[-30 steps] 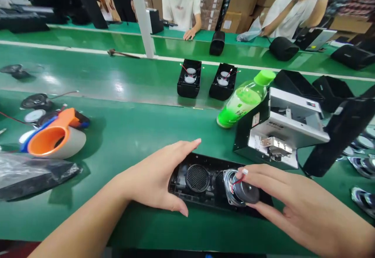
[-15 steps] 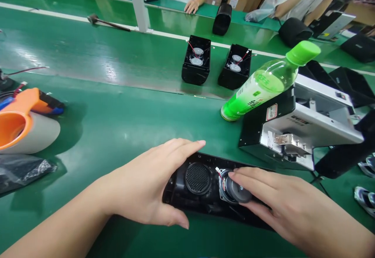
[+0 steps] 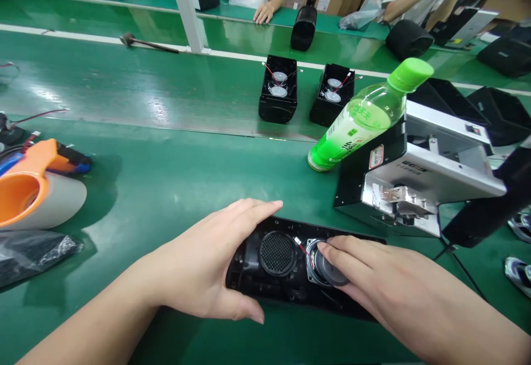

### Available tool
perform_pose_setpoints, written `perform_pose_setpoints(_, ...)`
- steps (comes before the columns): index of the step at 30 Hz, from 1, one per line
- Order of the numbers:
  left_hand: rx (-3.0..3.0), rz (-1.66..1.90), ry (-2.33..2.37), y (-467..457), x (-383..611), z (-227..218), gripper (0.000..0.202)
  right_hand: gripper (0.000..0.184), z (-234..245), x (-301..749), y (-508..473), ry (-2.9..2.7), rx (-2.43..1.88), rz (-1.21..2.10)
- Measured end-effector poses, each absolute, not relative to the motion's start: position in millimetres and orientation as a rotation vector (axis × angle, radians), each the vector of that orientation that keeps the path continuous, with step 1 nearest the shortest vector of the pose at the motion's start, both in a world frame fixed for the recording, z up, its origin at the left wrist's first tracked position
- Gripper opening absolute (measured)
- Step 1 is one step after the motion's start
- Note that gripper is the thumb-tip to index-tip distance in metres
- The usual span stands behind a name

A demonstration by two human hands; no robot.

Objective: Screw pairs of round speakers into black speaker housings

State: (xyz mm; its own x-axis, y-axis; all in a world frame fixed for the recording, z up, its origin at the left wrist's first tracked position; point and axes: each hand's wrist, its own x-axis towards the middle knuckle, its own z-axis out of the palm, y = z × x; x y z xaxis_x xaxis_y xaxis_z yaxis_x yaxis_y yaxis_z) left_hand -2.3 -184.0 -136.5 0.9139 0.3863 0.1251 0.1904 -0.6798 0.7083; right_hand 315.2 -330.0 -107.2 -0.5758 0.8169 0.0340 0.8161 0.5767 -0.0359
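Observation:
A long black speaker housing (image 3: 259, 290) lies inner side up on the green bench, with a round mesh grille (image 3: 277, 253) left of its middle. My left hand (image 3: 215, 260) is around the housing's left end, fingers along the far edge and thumb by the near edge, spread wide apart. My right hand (image 3: 360, 271) has its fingers closed over the back of a round speaker driver (image 3: 327, 268), which sits in the housing right of the grille. A short red wire with a white connector (image 3: 297, 241) sticks out from the driver. The right hand hides the housing's right part.
A green-capped drink bottle (image 3: 352, 127) leans beside a silver-and-black machine (image 3: 415, 171). Two black speaker boxes (image 3: 279, 105) (image 3: 327, 111) stand farther back. At left are an orange-and-white tape dispenser (image 3: 62, 193) and a black plastic bag (image 3: 33, 257). People work across the line.
The driver has shifted slightly left and looks seated flatter in the housing, with my right hand still on it. My left hand stays around the housing's end. The whole view has shifted slightly.

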Motion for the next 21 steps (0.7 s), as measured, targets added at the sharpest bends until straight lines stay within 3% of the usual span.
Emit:
perform_pose_setpoints(6,2.326,0.335,0.428,-183.8,-2.4,-136.4,0.131,0.039,-110.1,321.5,-329.3,-2.717,-1.5,0.147)
perform_pose_setpoints(21,2.297,0.346,0.425,-182.0,-0.1,-137.6,0.13,0.038,-115.7,320.1,-332.0,-2.668,-1.483,0.102)
